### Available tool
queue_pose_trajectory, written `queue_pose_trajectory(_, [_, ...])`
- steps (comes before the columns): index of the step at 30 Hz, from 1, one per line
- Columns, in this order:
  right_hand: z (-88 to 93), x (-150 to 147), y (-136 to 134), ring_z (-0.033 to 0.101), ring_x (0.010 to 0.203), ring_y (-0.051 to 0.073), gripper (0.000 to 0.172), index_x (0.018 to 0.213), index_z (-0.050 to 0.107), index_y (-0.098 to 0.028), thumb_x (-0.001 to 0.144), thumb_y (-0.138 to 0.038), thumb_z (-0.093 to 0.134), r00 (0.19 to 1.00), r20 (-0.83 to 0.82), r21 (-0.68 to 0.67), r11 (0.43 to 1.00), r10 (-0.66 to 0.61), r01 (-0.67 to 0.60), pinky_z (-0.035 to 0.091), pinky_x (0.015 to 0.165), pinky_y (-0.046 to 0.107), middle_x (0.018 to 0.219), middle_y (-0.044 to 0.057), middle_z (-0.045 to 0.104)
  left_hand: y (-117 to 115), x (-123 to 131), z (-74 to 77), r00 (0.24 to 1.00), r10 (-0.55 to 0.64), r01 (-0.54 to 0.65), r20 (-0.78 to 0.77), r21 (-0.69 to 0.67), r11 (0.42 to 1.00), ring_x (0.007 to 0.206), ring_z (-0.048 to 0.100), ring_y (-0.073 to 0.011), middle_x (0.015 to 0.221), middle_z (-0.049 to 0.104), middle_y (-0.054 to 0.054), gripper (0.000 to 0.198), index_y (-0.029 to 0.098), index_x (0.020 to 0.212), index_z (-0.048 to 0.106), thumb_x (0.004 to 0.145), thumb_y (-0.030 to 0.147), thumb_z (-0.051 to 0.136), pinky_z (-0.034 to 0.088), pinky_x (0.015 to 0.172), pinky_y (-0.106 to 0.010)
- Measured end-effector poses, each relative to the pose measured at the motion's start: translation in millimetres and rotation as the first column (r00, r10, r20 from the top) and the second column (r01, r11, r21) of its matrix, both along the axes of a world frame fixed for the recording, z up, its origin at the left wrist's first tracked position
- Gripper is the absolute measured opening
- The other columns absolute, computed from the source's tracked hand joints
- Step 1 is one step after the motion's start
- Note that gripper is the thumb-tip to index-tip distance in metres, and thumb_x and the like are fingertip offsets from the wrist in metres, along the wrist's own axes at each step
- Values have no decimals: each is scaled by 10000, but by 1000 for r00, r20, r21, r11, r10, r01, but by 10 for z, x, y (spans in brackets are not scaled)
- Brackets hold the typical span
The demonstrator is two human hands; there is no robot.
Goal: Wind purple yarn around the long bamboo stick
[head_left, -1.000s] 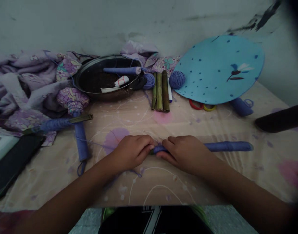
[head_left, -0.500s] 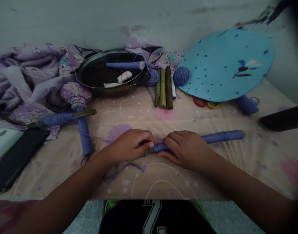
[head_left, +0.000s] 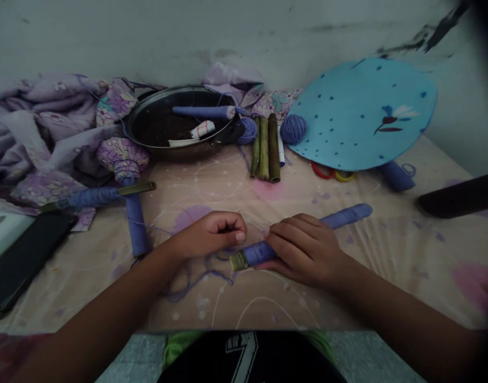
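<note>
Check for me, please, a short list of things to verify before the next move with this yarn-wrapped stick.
1. Right hand is over the yarn-wrapped bamboo stick, fingers across it: ok.
2. Yarn covers the stick's end: not ok, a bare bamboo tip shows.
3. Left hand holds a yarn strand: cannot tell, its closed fingers hide this.
4. Loose purple yarn is free of knots: cannot tell, it lies in loops on the floral sheet.
5. A spare purple yarn ball is at hand: ok, it lies ahead of the hands.

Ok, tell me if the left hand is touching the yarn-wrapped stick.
Apart. The head view shows a narrow gap between the curled left hand and the yarn-wrapped stick, whose bare end lies below the knuckles.
</note>
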State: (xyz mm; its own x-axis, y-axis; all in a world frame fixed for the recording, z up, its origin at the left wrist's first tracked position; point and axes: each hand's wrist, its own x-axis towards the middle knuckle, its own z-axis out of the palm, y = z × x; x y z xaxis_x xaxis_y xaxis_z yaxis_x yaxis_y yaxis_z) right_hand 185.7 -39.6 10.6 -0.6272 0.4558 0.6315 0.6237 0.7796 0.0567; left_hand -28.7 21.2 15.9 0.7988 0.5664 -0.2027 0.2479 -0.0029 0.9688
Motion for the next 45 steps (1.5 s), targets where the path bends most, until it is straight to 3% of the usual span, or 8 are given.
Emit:
queue_pose_trajectory(5, [-25,-3,16,563,714,157,200,848,569,-155,824,-351,600,999,-34,24,1000,-13,14,418,618,288,772,54,641,-19,60,-43,998,28,-25,63,-41,999,561,351,-63,638,407,43,215,143,731,478,823,336,496,282,514,-195])
queue_pose_trajectory(10, [-50,-8,50,557,708,165,236,883,542,-145,794,-344,634,984,-116,25,990,-138,142,424,631,302,789,63,634,-66,89,-34,994,100,-106,45,162,981,606,416,-78,681,459,22,174,147,763,504,845,277,422,340,548,-198])
queue_pose_trajectory(15, [-19,-27,47,549,711,175,233,852,551,-142,791,-351,634,955,-101,-31,960,-279,277,415,627,300,797,74,628,-136,130,-72,992,129,-113,11,552,826,626,489,-98,673,523,6,170,149,730,506,853,198,400,397,599,-219])
queue_pose_trajectory(20, [-48,-8,58,542,682,166,233,763,560,-157,820,-381,594,918,-37,-98,916,-394,389,388,606,283,760,59,616,-186,146,-130,985,169,-107,-25,676,729,646,554,-102,695,598,-6,222,143,787,549,905,226,380,433,592,-209])
queue_pose_trajectory(28, [-77,1,64,521,601,162,342,721,556,-170,862,-475,494,888,150,-254,851,-435,460,312,552,278,682,33,580,-204,99,-103,937,211,214,-277,936,278,520,532,-141,622,589,-17,316,142,723,568,913,303,374,383,482,-260])
queue_pose_trajectory(31, [-86,-11,59,513,583,162,349,728,555,-174,866,-485,480,878,214,-303,826,-428,476,283,546,279,668,28,573,-195,92,-75,940,216,229,-265,957,180,541,541,-153,642,592,-16,276,149,724,566,900,286,404,380,482,-270])
queue_pose_trajectory(38, [-71,-84,41,542,610,186,294,757,560,-176,856,-449,517,883,292,-379,804,-366,459,268,546,290,686,37,588,-191,28,30,887,156,397,-434,890,223,619,559,-161,727,616,-28,184,142,801,579,874,191,417,401,548,-284])
queue_pose_trajectory(45, [-59,-90,13,549,612,184,291,770,561,-174,877,-433,482,936,240,-397,854,-257,336,301,555,292,682,33,578,-182,3,66,935,103,268,-340,865,425,656,548,-125,739,615,-19,237,148,841,598,912,216,383,397,582,-243])
